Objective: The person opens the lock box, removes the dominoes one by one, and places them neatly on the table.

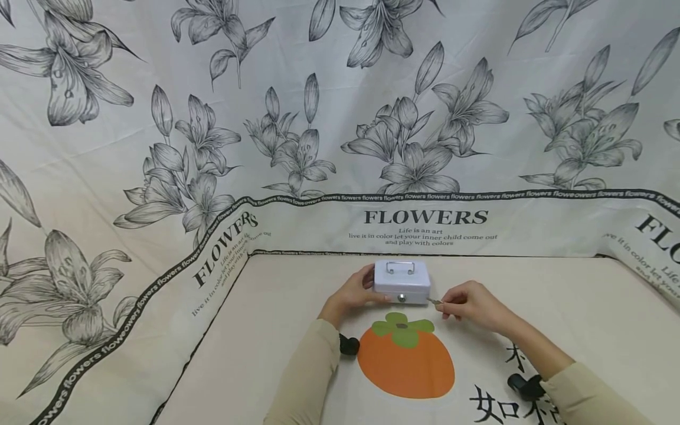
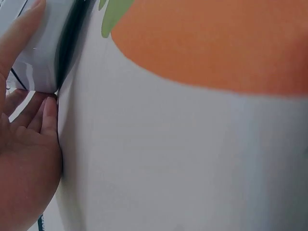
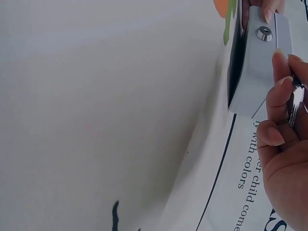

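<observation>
A small white cash box (image 1: pixel 402 290) with a wire handle on its lid and a round lock (image 1: pixel 402 298) in front sits on the table, lid down. My left hand (image 1: pixel 355 292) grips its left end, thumb along the front face and fingers round the side and back. In the left wrist view the thumb (image 2: pixel 21 36) lies across the box. My right hand (image 1: pixel 470 304) pinches a small metal key (image 1: pixel 434 301) by the box's front right corner. From the right wrist view, silver metal (image 3: pixel 297 100) shows between the fingers, apart from the lock (image 3: pixel 264 33).
The pale tablecloth (image 1: pixel 255 342) bears an orange persimmon print (image 1: pixel 406 369) in front of the box and black characters (image 1: pixel 494 404) at the right. Behind the table hangs a white curtain (image 1: pixel 297 227) with printed lilies and lettering.
</observation>
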Demonstrator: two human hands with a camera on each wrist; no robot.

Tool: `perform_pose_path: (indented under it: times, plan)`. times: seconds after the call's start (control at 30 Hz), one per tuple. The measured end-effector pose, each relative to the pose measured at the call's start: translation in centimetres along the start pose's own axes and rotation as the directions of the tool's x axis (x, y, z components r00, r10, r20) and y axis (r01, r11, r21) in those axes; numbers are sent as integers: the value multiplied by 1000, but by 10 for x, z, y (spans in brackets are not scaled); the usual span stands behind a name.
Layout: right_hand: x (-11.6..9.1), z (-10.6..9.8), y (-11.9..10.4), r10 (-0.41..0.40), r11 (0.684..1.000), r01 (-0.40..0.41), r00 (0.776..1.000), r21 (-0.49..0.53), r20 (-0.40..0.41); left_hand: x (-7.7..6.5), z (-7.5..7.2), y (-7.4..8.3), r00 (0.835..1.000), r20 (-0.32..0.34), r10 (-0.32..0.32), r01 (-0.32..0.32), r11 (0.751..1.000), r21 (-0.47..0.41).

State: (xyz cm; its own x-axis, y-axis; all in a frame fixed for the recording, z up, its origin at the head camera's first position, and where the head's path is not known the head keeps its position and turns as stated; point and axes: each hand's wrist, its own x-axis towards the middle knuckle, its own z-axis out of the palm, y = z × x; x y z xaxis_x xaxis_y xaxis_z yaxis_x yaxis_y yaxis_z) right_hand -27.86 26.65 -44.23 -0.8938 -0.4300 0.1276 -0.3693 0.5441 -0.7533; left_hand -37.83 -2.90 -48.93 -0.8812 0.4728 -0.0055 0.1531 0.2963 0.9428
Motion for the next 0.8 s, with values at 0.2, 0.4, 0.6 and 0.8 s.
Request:
perform_pose_path:
  times: [0.2,0.4,0.6,0.8]
  plan:
    - [5,11,-5,-2,1000,2,1000,6,-23,-1,0,2,1000,-10,1,-1,999,-39]
    - [10,20,-11,-5,1000,5,1000,-3,-3,-2,0,3,1000,-21,5,-6,998,-56]
    - [15,25,-17,-25,999,25,1000,-36,-3,0,-2,3,1000,-26,-12,10,998,-62]
    - [20,32,-19,-38,999,38,999,-36,-8,-1,1,4,999,-37,-35,33,997,-66]
